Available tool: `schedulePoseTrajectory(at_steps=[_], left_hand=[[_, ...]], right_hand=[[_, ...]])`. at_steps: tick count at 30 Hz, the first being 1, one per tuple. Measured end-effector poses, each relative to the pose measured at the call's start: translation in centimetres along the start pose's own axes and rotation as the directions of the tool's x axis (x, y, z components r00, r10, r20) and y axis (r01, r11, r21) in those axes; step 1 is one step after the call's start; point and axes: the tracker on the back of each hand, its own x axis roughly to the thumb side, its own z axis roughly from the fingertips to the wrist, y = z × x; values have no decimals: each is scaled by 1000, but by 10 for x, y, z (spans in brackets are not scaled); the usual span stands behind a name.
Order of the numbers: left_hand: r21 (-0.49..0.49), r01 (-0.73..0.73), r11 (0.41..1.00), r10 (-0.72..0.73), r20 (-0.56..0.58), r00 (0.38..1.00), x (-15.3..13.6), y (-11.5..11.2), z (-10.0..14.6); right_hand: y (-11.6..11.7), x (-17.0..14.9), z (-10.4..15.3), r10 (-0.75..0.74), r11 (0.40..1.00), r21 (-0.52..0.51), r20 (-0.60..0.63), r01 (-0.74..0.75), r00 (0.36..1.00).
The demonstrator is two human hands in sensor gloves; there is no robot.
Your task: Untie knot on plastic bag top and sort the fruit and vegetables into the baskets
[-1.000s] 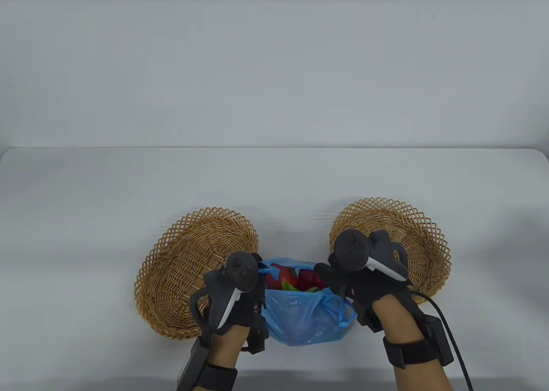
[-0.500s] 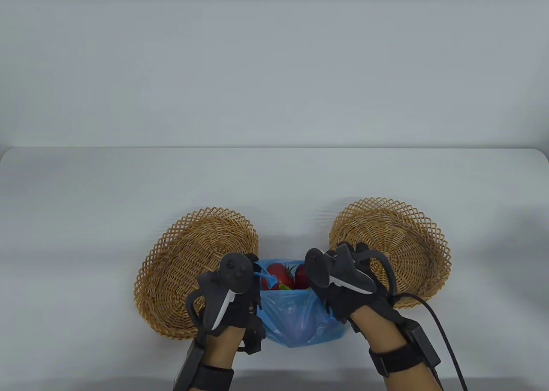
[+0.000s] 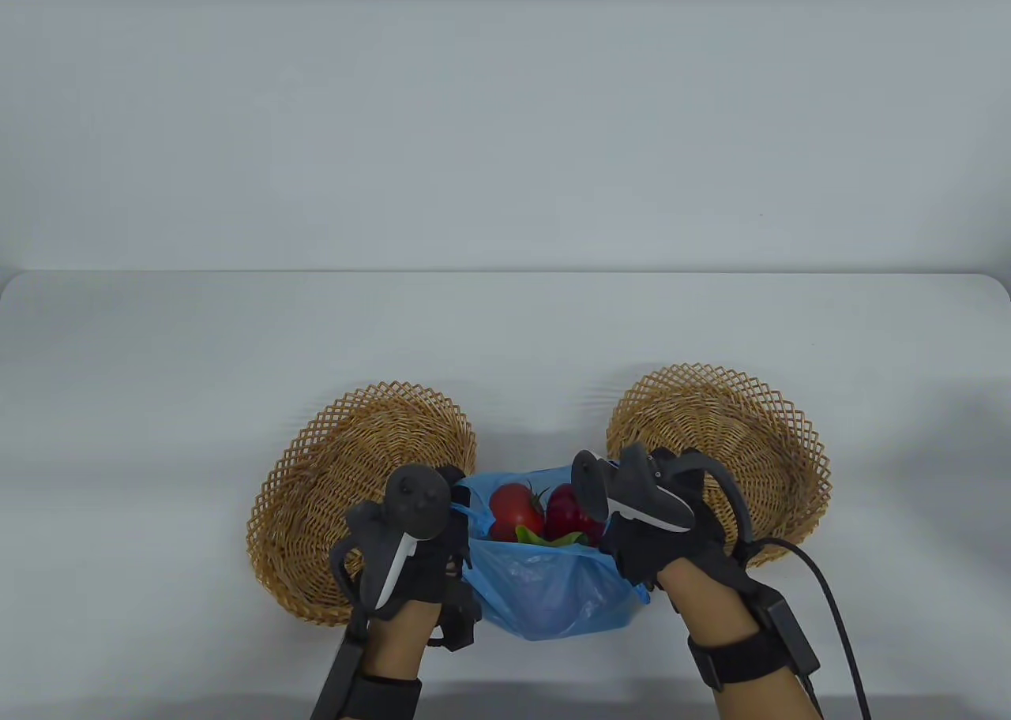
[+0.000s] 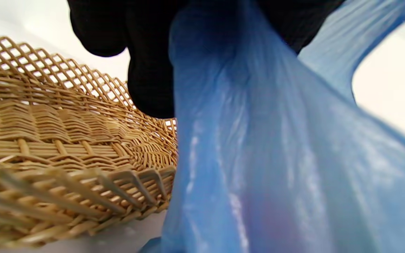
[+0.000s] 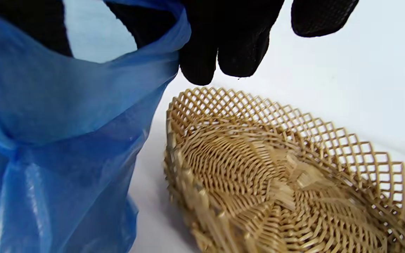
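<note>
The blue plastic bag stands between two wicker baskets with its mouth pulled open. Inside it I see a red tomato, a darker red fruit and something green. My left hand grips the bag's left rim, and in the left wrist view the blue film runs up into the gloved fingers. My right hand grips the right rim. In the right wrist view the bag's edge is pinched under the black fingers.
The left basket lies partly under my left hand; its weave sits close beside the bag. The right basket is behind my right hand, its bowl holding nothing. A black cable trails from the right wrist.
The right hand came in to the bag's right rim. Both hands then drew the rims apart, the left one moving left. The mouth is wider and more of the produce shows.
</note>
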Motion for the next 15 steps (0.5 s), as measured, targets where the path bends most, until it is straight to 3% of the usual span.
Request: schedulePoseTrajectory(at_steps=[1,3,5,7,11,15], left_hand=[[-27,-38,999,39,20,999,-1,1,0],[-221,-225,949,262,152,953,-2,1,-3],[-367,-397,841,494,222,841,1,3,-1],[-435,-419,797,570,311,761,10,6,5],[-342,-157,927,314,471,825,30,5,21],[-198,124,972,-31,414,910,34,-13,19]], right_hand=[[1,0,0,-2,1000,9,8,2,1000],[1,1,-1,-21,1000,0,29,21,999],[2,1,-2,-22,1000,6,32,22,999],[1,1,-1,-25,1000,1,38,25,999],[1,2,-1,-28,1000,-1,42,28,999],[-2,5,2,14,1000,-15,46,-13,999]])
